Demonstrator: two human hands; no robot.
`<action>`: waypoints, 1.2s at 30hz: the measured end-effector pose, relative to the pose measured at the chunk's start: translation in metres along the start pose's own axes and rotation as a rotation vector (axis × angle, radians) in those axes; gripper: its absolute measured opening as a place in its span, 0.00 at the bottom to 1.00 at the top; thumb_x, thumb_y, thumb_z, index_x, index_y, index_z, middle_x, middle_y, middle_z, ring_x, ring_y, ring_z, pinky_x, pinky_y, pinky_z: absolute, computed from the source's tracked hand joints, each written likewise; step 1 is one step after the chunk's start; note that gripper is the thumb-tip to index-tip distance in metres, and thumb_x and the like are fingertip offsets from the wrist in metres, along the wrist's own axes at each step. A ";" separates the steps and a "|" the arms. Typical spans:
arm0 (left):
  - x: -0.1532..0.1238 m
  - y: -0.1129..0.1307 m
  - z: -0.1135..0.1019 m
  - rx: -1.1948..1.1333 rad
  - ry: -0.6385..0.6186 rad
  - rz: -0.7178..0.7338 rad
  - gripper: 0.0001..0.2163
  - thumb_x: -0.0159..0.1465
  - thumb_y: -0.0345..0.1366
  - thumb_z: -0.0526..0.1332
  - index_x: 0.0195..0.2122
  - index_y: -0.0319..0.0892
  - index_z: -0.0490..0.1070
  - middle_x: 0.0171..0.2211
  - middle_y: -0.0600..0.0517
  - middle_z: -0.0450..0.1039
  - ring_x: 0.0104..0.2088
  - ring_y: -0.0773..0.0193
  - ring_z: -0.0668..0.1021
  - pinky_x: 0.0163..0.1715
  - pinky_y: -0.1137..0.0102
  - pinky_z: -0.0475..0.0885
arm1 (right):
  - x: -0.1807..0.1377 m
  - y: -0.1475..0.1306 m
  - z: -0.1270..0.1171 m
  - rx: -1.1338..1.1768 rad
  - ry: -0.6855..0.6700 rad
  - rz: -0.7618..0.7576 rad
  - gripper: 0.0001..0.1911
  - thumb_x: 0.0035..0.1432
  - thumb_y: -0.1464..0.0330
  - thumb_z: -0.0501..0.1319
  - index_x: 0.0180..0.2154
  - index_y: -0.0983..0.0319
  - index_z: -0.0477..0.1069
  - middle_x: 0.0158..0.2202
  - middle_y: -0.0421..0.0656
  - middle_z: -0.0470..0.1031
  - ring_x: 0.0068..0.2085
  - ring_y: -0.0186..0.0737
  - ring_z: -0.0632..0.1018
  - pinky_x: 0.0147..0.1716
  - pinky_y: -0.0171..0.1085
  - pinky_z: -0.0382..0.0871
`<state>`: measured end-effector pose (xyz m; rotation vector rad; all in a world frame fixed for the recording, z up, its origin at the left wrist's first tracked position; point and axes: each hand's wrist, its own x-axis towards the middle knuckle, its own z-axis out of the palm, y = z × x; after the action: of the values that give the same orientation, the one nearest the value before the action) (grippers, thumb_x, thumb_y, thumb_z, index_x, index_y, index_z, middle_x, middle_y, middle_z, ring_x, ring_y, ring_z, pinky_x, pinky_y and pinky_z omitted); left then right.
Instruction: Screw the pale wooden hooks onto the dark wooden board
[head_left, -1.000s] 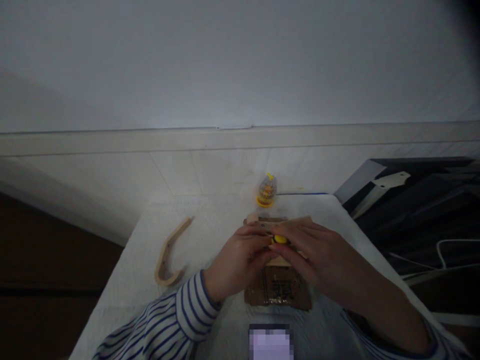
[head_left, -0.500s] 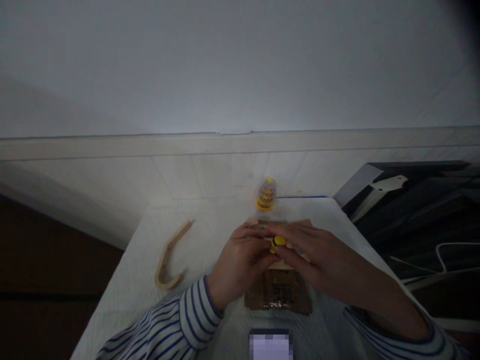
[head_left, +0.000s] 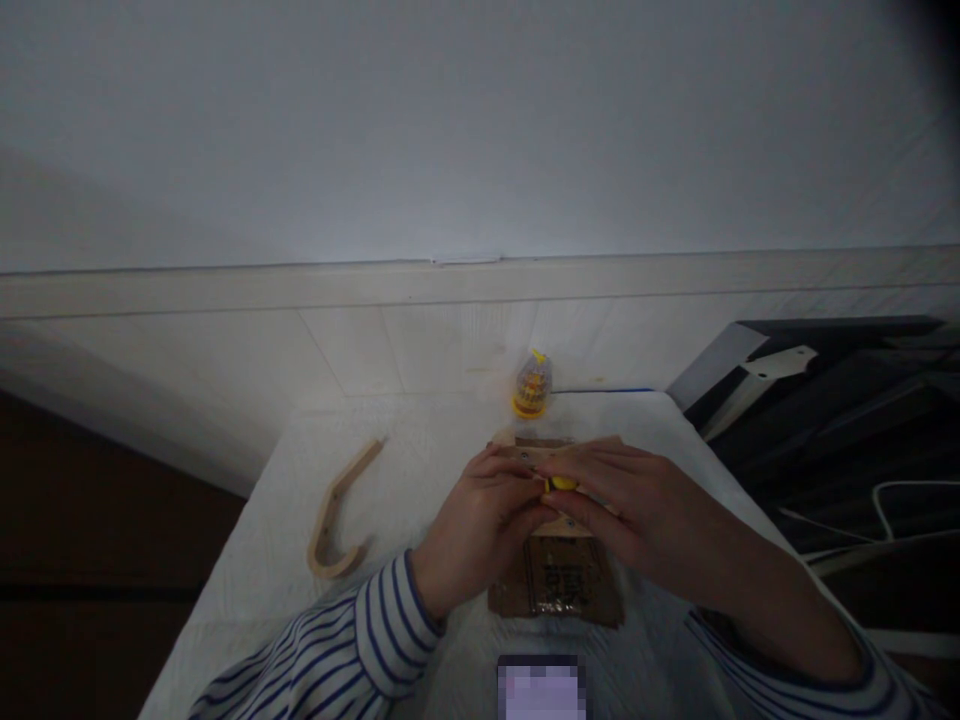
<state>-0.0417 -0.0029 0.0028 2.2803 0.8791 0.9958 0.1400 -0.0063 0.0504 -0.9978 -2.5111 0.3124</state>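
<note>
My right hand [head_left: 637, 500] is closed around a small yellow-and-black screwdriver [head_left: 564, 483], of which only a short stretch shows between the fingers. Close against it, my left hand [head_left: 495, 505] has its fingers curled at the screwdriver's other end and over a light wooden piece [head_left: 551, 455]. That piece carries a screw near its far edge. Another screw shows in the wood nearer me, under my right fingers. Below the wood lies a flat piece of brown cardboard [head_left: 555, 585] with dark print and shiny tape. The screwdriver's tip is hidden by my fingers.
A curved wooden hook [head_left: 326, 520] lies on the white-covered table [head_left: 247, 590] at left. Against the wall stands a clear, yellow-based bit case [head_left: 532, 385]. A phone [head_left: 541, 690] is at the near edge. Dark panels and a cable [head_left: 885, 510] crowd the right side.
Both hands stay almost in place. The yellow screwdriver has turned or shifted slightly between my fingers, and the nearer screw in the wood now shows.
</note>
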 end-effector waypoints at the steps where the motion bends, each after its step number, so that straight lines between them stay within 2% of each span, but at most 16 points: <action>1: 0.000 0.000 0.000 -0.003 -0.012 0.002 0.07 0.63 0.33 0.57 0.38 0.40 0.73 0.39 0.48 0.76 0.44 0.60 0.74 0.51 0.58 0.64 | 0.000 0.000 0.000 -0.006 0.000 0.002 0.14 0.62 0.70 0.52 0.49 0.59 0.67 0.48 0.45 0.74 0.48 0.41 0.74 0.47 0.45 0.68; 7: 0.000 0.000 -0.002 -0.019 -0.007 0.015 0.08 0.65 0.34 0.55 0.37 0.39 0.73 0.38 0.48 0.75 0.44 0.61 0.74 0.52 0.58 0.63 | -0.001 -0.002 0.000 -0.051 -0.006 0.016 0.10 0.62 0.68 0.52 0.44 0.61 0.68 0.47 0.46 0.74 0.47 0.42 0.74 0.46 0.47 0.68; 13: 0.001 0.002 -0.004 -0.018 -0.051 0.014 0.07 0.64 0.32 0.56 0.38 0.40 0.73 0.40 0.48 0.75 0.45 0.60 0.73 0.52 0.59 0.63 | -0.001 -0.005 0.001 -0.084 -0.004 0.027 0.09 0.63 0.68 0.51 0.41 0.61 0.69 0.43 0.46 0.76 0.45 0.43 0.75 0.45 0.49 0.68; 21: -0.002 0.002 0.000 0.090 0.043 -0.029 0.05 0.60 0.33 0.61 0.38 0.43 0.73 0.38 0.51 0.76 0.42 0.61 0.75 0.53 0.56 0.60 | -0.001 -0.002 0.004 -0.066 0.011 0.006 0.10 0.63 0.69 0.52 0.45 0.60 0.67 0.48 0.46 0.74 0.47 0.42 0.74 0.46 0.46 0.68; 26: -0.002 0.002 0.002 0.135 0.063 -0.055 0.06 0.58 0.37 0.64 0.36 0.44 0.74 0.37 0.51 0.77 0.42 0.60 0.76 0.54 0.54 0.58 | -0.002 -0.003 0.003 -0.094 0.002 0.022 0.11 0.63 0.69 0.52 0.46 0.61 0.66 0.50 0.47 0.72 0.48 0.42 0.74 0.46 0.48 0.68; 29: -0.002 0.002 0.004 0.149 0.079 -0.061 0.06 0.57 0.35 0.64 0.36 0.44 0.73 0.37 0.51 0.77 0.41 0.60 0.76 0.54 0.53 0.58 | 0.000 -0.005 0.003 -0.090 0.007 0.028 0.11 0.63 0.70 0.52 0.47 0.61 0.66 0.50 0.46 0.72 0.49 0.41 0.73 0.47 0.47 0.68; 36: -0.003 0.000 0.002 0.169 0.042 -0.091 0.06 0.58 0.31 0.63 0.37 0.43 0.73 0.36 0.51 0.77 0.42 0.60 0.76 0.56 0.49 0.54 | 0.001 -0.004 0.005 -0.118 0.014 -0.005 0.13 0.63 0.70 0.51 0.49 0.62 0.64 0.50 0.47 0.72 0.49 0.40 0.73 0.47 0.44 0.68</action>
<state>-0.0417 -0.0051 0.0004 2.3411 1.1132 0.9648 0.1349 -0.0086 0.0477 -1.0338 -2.5439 0.1571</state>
